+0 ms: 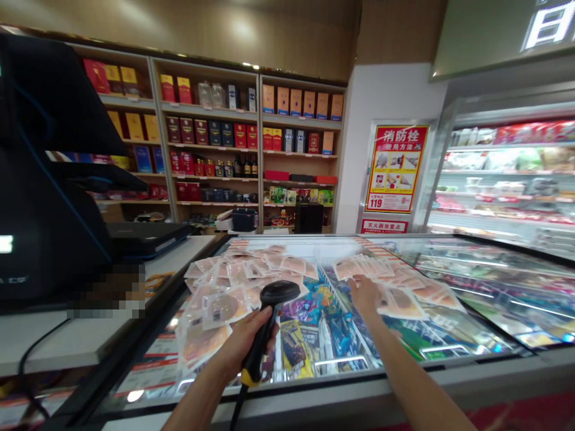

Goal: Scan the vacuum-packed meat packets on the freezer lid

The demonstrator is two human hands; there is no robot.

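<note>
The left hand (246, 333) has its fingers wrapped round the scanner (258, 350) over the freezer (323, 392); the right hand (365, 296), partly curled, meets packets (372, 266) toward its far edge, grip unclear. Packets seem light, slippery: pinch an edge.

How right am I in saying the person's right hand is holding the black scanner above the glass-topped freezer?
Not quite: the head view shows the left hand holding the black scanner above the glass-topped freezer. The right hand holds no scanner.
</note>
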